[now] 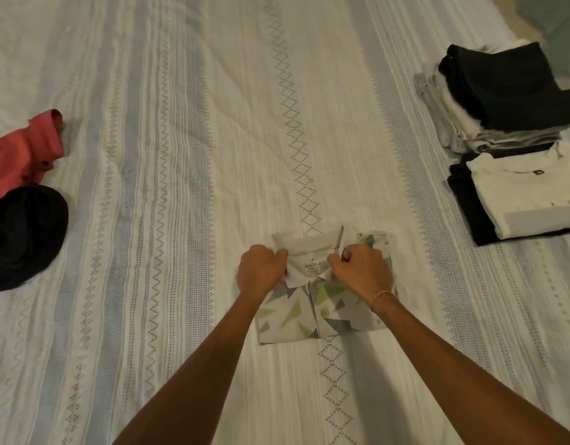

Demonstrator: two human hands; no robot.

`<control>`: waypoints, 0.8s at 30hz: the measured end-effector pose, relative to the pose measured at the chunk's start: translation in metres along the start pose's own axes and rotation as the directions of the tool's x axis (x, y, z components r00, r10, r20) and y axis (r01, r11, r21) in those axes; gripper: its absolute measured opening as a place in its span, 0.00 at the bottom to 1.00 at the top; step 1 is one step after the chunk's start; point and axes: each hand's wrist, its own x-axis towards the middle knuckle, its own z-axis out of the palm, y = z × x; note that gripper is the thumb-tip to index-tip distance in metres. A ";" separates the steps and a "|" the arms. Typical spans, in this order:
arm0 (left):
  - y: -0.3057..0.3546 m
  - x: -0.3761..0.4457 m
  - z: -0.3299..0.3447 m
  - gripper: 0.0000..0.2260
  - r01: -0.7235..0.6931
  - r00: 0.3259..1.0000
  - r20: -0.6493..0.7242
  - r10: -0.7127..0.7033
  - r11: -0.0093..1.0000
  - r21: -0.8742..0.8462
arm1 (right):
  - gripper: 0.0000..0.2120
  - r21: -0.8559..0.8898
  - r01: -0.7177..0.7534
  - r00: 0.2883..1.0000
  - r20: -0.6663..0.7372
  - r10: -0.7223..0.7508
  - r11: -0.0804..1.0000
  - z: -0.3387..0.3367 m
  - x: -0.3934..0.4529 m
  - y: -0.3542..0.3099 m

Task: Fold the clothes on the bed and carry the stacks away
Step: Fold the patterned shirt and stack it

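Nearest us lay the folded patterned shirt (312, 309), flat on the bedspread (181, 155) close to the bed's near edge, roughly mid-width, buttons up, grey w/ green & blue-grey triangles. We saw both hands on its collar: left hand (261, 271) curled, pinching the collar's left side; right hand (362, 271) curled too, pinching the right side, w/ a thin bracelet (381, 298) on that wrist. Both forearms reached in from the near edge. Toward the bed's right edge sat two folded stacks, just beside each other: the nearer stack (521, 200) had a white top on dark items, the farther stack (502, 97) had a black piece over pale ones. At the left edge, well apart from the shirt, lay an unfolded pink-red shirt (24, 155) touching a black garment (24, 236) heaped nearer to us.
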 end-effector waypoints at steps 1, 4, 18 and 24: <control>0.006 -0.002 0.002 0.19 0.014 1.000 -0.004 -0.014 0.993 -0.119 | 0.17 0.037 0.007 1.000 -0.030 -0.006 0.999 0.000 -0.002 0.002; 0.014 -0.006 0.010 0.19 0.086 0.996 -0.001 -0.091 0.944 -0.318 | 0.19 0.125 0.044 0.998 -0.054 -0.037 0.991 0.005 -0.005 0.008; -0.055 -0.043 0.017 0.23 0.089 0.970 -0.232 -0.078 0.995 0.035 | 0.27 0.389 -0.276 0.961 0.115 0.251 0.879 -0.017 -0.017 0.075; -0.060 -0.037 0.012 0.25 0.117 0.991 -0.030 -0.129 0.961 -0.252 | 0.19 0.490 -0.128 0.991 0.105 0.087 0.862 -0.002 -0.029 0.087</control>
